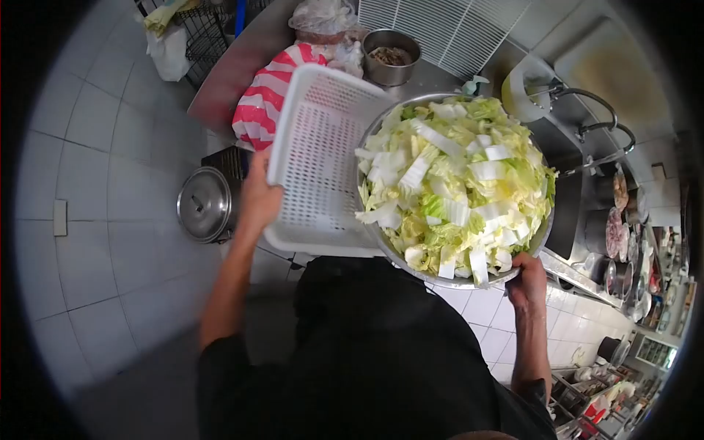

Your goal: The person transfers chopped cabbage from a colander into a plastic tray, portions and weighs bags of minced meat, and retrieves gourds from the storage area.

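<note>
My left hand [262,192] grips the left rim of a white perforated plastic basket [323,147], which holds nothing that I can see. Its right side is covered by a large round metal basin [544,233]. Chopped napa cabbage [455,191] heaps above the basin's rim, in pale stems and yellow-green leaves. At the basin's lower right, my right hand [529,282] is closed on the rim, its fingertips partly hidden underneath.
Behind the basket lie a red-and-white striped bag [268,95] and a metal pot [391,57] with dark contents. A sink with a curved faucet [598,103] is at the right. A lidded steel pot [204,205] stands low at the left, near the tiled wall [84,169].
</note>
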Demonstrator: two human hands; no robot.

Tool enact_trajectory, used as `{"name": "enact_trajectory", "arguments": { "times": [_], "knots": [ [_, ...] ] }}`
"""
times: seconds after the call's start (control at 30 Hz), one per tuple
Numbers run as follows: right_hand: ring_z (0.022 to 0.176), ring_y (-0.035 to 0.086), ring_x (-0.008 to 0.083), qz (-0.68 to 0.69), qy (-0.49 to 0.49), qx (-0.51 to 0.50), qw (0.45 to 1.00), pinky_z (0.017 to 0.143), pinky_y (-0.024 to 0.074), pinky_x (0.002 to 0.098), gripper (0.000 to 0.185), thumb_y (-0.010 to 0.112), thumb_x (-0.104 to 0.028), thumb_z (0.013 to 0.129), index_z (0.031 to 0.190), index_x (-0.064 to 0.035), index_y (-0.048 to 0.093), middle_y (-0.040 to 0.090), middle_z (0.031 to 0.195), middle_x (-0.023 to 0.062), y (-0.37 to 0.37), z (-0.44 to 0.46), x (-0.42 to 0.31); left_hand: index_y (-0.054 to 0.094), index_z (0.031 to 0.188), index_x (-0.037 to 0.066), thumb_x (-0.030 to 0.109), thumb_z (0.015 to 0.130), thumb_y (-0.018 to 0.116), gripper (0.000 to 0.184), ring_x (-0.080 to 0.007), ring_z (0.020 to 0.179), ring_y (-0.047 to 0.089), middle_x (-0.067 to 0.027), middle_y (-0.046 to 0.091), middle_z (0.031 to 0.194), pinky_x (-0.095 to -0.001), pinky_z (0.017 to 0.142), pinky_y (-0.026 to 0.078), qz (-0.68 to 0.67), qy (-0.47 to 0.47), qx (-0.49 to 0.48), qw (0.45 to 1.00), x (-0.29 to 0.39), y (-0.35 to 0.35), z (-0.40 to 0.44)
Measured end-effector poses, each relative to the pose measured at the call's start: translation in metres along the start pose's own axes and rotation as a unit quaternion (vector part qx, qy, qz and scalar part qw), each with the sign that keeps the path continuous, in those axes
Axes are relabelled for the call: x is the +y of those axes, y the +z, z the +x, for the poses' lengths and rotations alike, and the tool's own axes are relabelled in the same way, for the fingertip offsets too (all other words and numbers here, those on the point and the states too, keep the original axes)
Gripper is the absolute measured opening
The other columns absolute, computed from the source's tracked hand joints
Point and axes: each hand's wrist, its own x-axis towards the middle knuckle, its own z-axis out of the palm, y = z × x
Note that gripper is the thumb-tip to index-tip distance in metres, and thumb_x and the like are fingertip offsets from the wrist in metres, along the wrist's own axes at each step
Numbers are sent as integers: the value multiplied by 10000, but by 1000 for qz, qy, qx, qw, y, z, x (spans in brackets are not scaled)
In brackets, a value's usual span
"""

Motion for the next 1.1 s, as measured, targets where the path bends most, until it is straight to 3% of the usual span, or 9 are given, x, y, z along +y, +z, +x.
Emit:
{"name": "enact_trajectory", "arguments": {
  "times": [0.1, 0.37, 0.47, 0.53, 0.6, 0.7, 0.9, 0.97, 1.1],
  "knots": [
    [797, 578, 229, -92, -57, -23, 994, 707, 506, 324, 459, 447, 129, 625, 1077, 66, 493, 569, 977, 134, 26, -11, -20, 443, 1030, 36, -62, 692, 491, 355, -270, 935, 580, -147, 585, 954, -345, 832, 428, -35, 6, -2, 999, -28, 42, -7],
    [579, 549, 179, -257, -61, -44, 963, 487, 476, 299, 395, 493, 83, 627, 1016, 22, 532, 571, 777, 76, 69, 4, -50, 408, 1023, 44, -85, 675, 476, 377, -270, 878, 580, -155, 570, 908, -355, 790, 430, -128, 21, -24, 991, 14, 74, -30],
    [614, 549, 181, -294, -50, -17, 954, 508, 467, 293, 383, 494, 84, 630, 1005, 23, 537, 563, 780, 78, 92, 2, -60, 405, 1004, 47, -98, 669, 460, 369, -257, 855, 581, -141, 558, 887, -344, 773, 432, -115, 7, -17, 993, 7, 93, -22],
    [632, 546, 179, -320, -47, 16, 946, 521, 454, 285, 394, 486, 91, 628, 1013, 27, 539, 562, 790, 81, 112, -2, -62, 398, 992, 41, -98, 667, 451, 358, -255, 824, 574, -126, 538, 864, -330, 770, 430, -206, -62, -40, 976, -4, 99, -16],
    [587, 533, 160, -405, -66, 32, 912, 476, 433, 271, 409, 489, 76, 631, 1034, 24, 542, 559, 756, 63, 137, -1, -63, 396, 992, 38, -99, 669, 451, 355, -261, 812, 571, -127, 538, 862, -328, 768, 430, -214, -46, -46, 975, -15, 100, -4],
    [622, 550, 171, -424, -149, 19, 893, 524, 460, 290, 378, 504, 59, 655, 1030, 63, 551, 595, 784, 118, 152, 11, -58, 404, 984, 35, -99, 672, 459, 344, -271, 811, 554, -130, 525, 861, -334, 768, 423, -226, -16, -49, 973, -25, 96, 13],
    [668, 529, 128, -451, -193, 36, 870, 572, 427, 252, 422, 463, 87, 670, 1082, 64, 550, 600, 809, 79, 192, 21, -59, 424, 946, 9, -86, 653, 489, 315, -287, 812, 506, -134, 483, 852, -361, 774, 398, -243, -14, -37, 969, -42, 104, 50],
    [637, 518, 112, -385, -231, 25, 893, 532, 412, 235, 480, 433, 93, 637, 1094, 37, 566, 596, 823, 58, 193, 30, -56, 423, 952, 3, -82, 660, 492, 312, -304, 827, 511, -138, 487, 858, -367, 783, 400, -233, -20, -37, 972, -45, 106, 55],
    [642, 517, 106, -347, -246, 57, 903, 530, 405, 223, 518, 417, 108, 630, 1120, 37, 571, 598, 820, 53, 219, 27, -45, 397, 1071, -7, -25, 710, 527, 384, -339, 997, 508, -187, 523, 993, -397, 866, 380, -174, -74, -103, 977, -45, 101, 59]
  ]
}}
